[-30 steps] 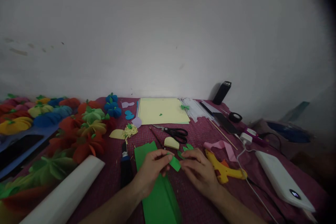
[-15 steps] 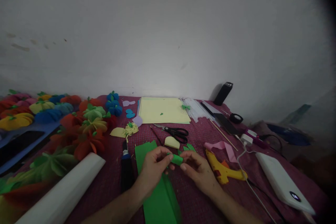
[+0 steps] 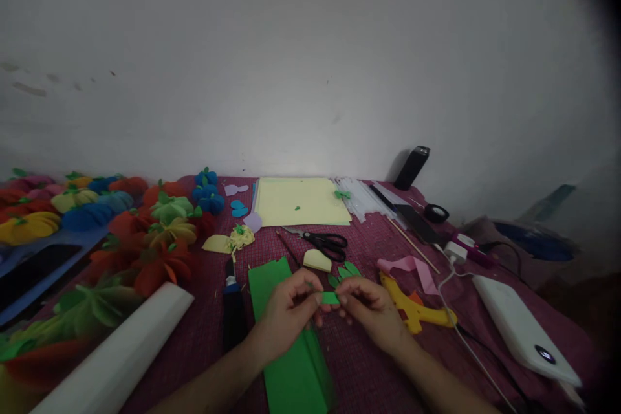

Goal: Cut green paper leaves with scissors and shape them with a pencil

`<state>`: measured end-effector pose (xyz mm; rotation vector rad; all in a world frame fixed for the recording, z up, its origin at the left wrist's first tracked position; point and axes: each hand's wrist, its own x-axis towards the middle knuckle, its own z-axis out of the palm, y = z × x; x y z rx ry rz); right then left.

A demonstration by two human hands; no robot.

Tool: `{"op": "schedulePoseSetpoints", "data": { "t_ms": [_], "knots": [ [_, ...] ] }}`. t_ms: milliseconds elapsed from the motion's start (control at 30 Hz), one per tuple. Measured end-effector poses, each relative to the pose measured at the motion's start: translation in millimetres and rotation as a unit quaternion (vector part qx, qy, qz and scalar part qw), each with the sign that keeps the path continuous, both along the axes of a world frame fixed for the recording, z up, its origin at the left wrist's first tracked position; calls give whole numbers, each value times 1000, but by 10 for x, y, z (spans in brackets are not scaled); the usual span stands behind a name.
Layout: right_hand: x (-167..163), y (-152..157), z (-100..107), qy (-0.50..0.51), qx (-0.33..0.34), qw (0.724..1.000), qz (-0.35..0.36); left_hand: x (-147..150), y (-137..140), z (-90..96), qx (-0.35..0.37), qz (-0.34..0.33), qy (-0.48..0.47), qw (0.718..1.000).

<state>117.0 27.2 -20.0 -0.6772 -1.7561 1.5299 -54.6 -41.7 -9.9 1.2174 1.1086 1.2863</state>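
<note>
Between my two hands a small green paper strip [image 3: 330, 298] is stretched level. My left hand [image 3: 292, 304] pinches its left end between thumb and fingers. On the other end, my right hand [image 3: 367, 308] closes with thumb and fingertips. Below my left hand lies a larger folded green paper sheet [image 3: 294, 375]. Cut green paper leaves [image 3: 348, 270] rest just behind my right hand. A pale yellow paper piece [image 3: 317, 261] and black-handled scissors [image 3: 326, 244] lie beyond my hands.
Colourful paper pumpkins [image 3: 167, 265] crowd the left side, near a white roll [image 3: 121, 349] and a black-handled cutter [image 3: 233, 317]. Yellow sheets [image 3: 301, 200] and glue sticks [image 3: 361, 199] lie at the back. A yellow glue gun [image 3: 412, 310], pink ribbon [image 3: 412, 267] and white power bank [image 3: 526, 330] are right.
The green strip has turned and now looks narrower and more level. My right hand has shifted slightly, its fingers closing on the strip's end. The view has moved a little.
</note>
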Motion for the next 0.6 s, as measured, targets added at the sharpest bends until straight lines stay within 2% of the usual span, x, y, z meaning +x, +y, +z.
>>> {"op": "schedulePoseSetpoints", "data": {
  "t_ms": [333,600],
  "knots": [
    [55,52,-61,28,16,999,16,4,5,46,-26,5,-52,998],
    [53,50,-8,27,79,996,31,23,4,70,-42,8,-72,996]
  ]
}}
